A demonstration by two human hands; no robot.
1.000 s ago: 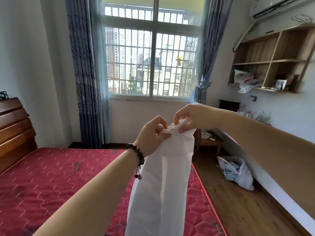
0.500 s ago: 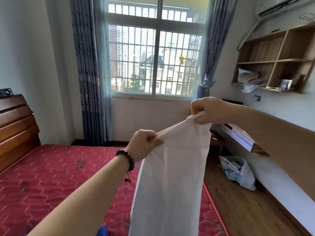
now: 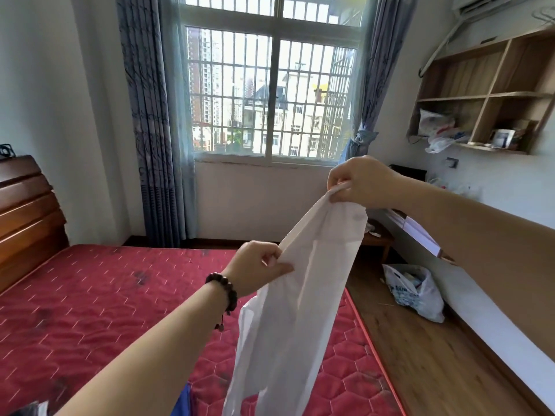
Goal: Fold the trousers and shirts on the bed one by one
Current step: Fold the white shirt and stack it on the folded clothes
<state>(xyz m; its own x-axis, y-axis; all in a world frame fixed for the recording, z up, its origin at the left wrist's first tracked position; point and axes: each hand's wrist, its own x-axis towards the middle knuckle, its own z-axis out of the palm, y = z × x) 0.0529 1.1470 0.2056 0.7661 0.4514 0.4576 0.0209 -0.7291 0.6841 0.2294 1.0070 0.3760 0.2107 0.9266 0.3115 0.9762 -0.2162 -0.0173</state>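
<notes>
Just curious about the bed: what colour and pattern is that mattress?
The mattress is red, quilted in a hexagon pattern with pale stitching, seen best in the head view.

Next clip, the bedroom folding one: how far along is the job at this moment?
Done: no folded pile shows anywhere on the red mattress.
In hand: a white garment hangs in the air, its top edge pinched by the left hand low and the right hand higher; no fold is made yet.
Left: folding this piece. A blue cloth at the bottom edge may be another.
</notes>
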